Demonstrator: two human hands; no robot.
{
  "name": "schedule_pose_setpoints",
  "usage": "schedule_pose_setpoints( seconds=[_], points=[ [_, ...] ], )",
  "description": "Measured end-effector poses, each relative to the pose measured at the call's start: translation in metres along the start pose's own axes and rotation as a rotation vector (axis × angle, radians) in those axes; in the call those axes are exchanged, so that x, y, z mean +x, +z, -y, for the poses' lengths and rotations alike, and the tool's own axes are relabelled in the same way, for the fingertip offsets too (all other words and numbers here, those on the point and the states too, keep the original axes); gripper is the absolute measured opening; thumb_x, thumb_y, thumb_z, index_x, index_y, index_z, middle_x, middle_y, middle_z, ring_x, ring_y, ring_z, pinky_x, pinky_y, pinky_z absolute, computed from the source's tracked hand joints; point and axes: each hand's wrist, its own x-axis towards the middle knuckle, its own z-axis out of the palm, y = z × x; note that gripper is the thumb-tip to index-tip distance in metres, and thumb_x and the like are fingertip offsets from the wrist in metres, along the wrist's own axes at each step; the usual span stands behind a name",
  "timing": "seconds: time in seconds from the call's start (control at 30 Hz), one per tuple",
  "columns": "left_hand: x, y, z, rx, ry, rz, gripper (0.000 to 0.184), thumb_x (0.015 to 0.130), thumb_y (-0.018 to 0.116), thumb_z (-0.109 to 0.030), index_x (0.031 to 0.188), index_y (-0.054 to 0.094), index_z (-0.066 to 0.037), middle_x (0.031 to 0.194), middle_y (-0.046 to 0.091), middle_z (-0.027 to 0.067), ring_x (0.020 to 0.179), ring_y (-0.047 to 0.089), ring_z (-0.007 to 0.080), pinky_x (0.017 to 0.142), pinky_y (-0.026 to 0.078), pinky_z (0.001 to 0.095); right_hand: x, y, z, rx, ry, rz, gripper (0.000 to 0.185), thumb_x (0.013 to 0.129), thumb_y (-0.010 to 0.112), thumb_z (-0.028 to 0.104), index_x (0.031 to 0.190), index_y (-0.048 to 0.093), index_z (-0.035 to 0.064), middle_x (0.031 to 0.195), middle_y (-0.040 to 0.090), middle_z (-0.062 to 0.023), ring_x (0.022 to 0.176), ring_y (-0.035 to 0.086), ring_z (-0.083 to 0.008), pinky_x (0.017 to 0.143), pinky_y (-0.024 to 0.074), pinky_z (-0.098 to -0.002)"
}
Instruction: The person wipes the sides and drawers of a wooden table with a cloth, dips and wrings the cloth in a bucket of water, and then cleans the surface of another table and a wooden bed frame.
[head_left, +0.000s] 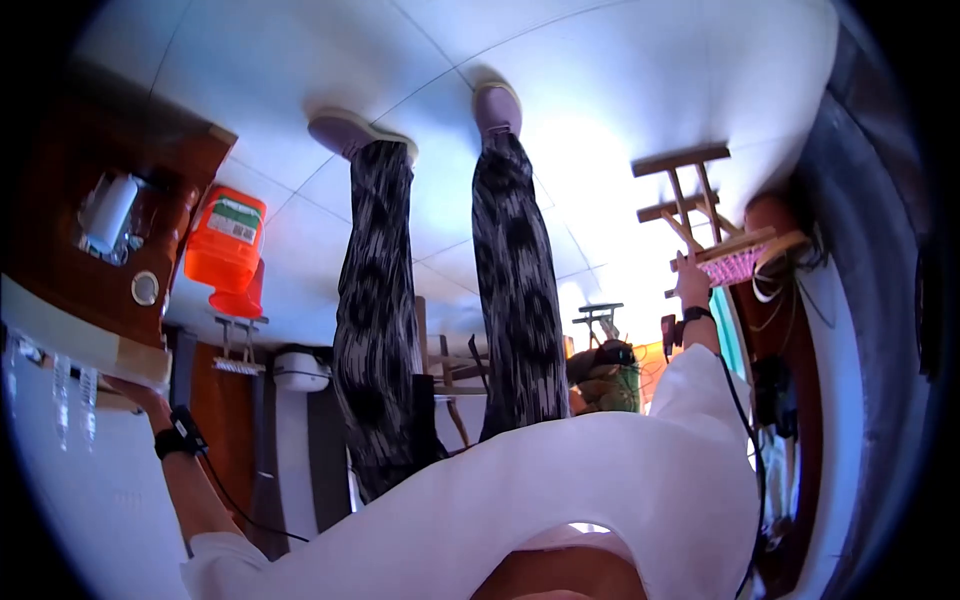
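Note:
On the right, my right hand (691, 282) grips the frame of a small wooden folding stool (690, 210) with a pink woven seat (737, 264). The stool appears legs-up in this upside-down view. On the left, my left hand (143, 396) is at the pale edge of a table or counter (143, 362). Its fingers are mostly hidden there. Both wrists carry black bands with cables.
An orange jug with a green label (226, 240) stands beside dark wooden furniture (195, 150). Another small stool (239, 345) and a white appliance (300, 371) are farther back. My legs in patterned trousers (375, 300) stand on the tiled floor (300, 50).

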Motion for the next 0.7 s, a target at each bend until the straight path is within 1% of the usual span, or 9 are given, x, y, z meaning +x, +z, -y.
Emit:
schedule_pose_setpoints(
  seconds=[0.23,0.37,0.43,0.47,0.53,0.6,0.63,0.67,0.7],
  points=[
    [0.017,-0.023,0.025,-0.034,-0.039,-0.039,0.078,0.088,0.024,-0.068,0.142,0.02,-0.012,0.142,0.029,0.0139,0.128,0.031,0.0311,0.108,0.023,0.0455,0.04,0.016,-0.014,-0.166,-0.079,0.07,0.034,0.08,0.058,0.016,0.113,0.053,0.0091,0.121,0.05,-0.0132,0.094,0.062,-0.0305,0.077,0.0522,-0.0387],
    [0.024,-0.012,0.021,-0.062,0.019,-0.008,0.072,0.091,0.028,-0.062,0.138,0.024,-0.008,0.136,0.032,0.0138,0.125,0.034,0.0288,0.106,0.027,0.0426,0.006,-0.046,0.02,-0.194,-0.132,0.055,0.029,0.079,0.06,0.016,0.106,0.057,0.0046,0.112,0.055,-0.013,0.094,0.061,-0.0311,0.08,0.0509,-0.0384],
    [0.021,-0.002,0.012,-0.086,0.117,-0.034,0.063,0.097,0.026,-0.048,0.136,0.026,0.001,0.135,0.032,0.0188,0.124,0.034,0.0273,0.106,0.027,0.0385,-0.011,-0.081,0.043,-0.203,-0.158,0.045,0.032,0.077,0.063,0.017,0.107,0.056,0.0072,0.109,0.056,-0.0138,0.096,0.06,-0.0316,0.081,0.0507,-0.0395],
    [0.036,-0.003,0.028,0.181,0.424,-0.061,0.062,0.098,0.027,-0.044,0.137,0.024,0.004,0.138,0.03,0.0194,0.125,0.033,0.0274,0.106,0.025,0.0386,-0.022,-0.1,0.052,-0.122,-0.103,0.03,0.032,0.077,0.064,0.018,0.107,0.057,0.0107,0.108,0.056,-0.0142,0.097,0.06,-0.0326,0.081,0.0502,-0.0411],
    [0.046,0.004,0.049,0.046,0.366,-0.093,0.059,0.099,0.03,-0.038,0.137,0.024,0.006,0.142,0.026,0.0243,0.131,0.026,0.0333,0.11,0.019,0.0404,-0.052,-0.142,0.068,-0.147,-0.059,0.051,0.029,0.076,0.064,0.019,0.104,0.057,0.0128,0.108,0.056,-0.0139,0.097,0.06,-0.0332,0.081,0.0497,-0.0421],
    [0.054,0.008,0.086,0.518,0.791,-0.181,0.052,0.099,0.029,-0.031,0.136,0.029,0.005,0.143,0.025,0.0242,0.134,0.021,0.0368,0.11,0.018,0.0432,-0.082,-0.176,0.08,-0.024,-0.077,-0.016,0.023,0.081,0.056,0.014,0.104,0.055,0.0104,0.107,0.056,-0.0161,0.096,0.059,-0.0368,0.079,0.0486,-0.0459],
    [0.023,0.021,0.03,0.33,0.409,-0.22,0.05,0.098,0.032,-0.027,0.136,0.03,0.005,0.144,0.026,0.0216,0.134,0.022,0.0357,0.11,0.019,0.043,-0.087,-0.193,0.091,-0.018,-0.112,-0.048,0.024,0.082,0.054,0.014,0.105,0.054,0.0106,0.107,0.057,-0.0164,0.096,0.059,-0.0368,0.079,0.0485,-0.0459],
    [0.019,0.026,0.024,0.427,0.463,-0.242,0.05,0.097,0.035,-0.026,0.137,0.03,0.004,0.145,0.026,0.0199,0.134,0.022,0.0349,0.11,0.02,0.0412,-0.09,-0.215,0.105,-0.007,-0.131,-0.096,0.024,0.082,0.053,0.013,0.106,0.053,0.0109,0.106,0.057,-0.0168,0.097,0.059,-0.0368,0.08,0.0484,-0.0459],
    [0.016,0.026,0.021,0.268,0.408,-0.225,0.052,0.096,0.037,-0.027,0.138,0.029,0.002,0.145,0.025,0.0191,0.135,0.022,0.0343,0.11,0.018,0.0429,-0.104,-0.232,0.118,0.025,-0.13,-0.14,0.022,0.083,0.052,0.013,0.105,0.053,0.0099,0.105,0.058,-0.0169,0.095,0.058,-0.0387,0.08,0.048,-0.047]
  ],
)
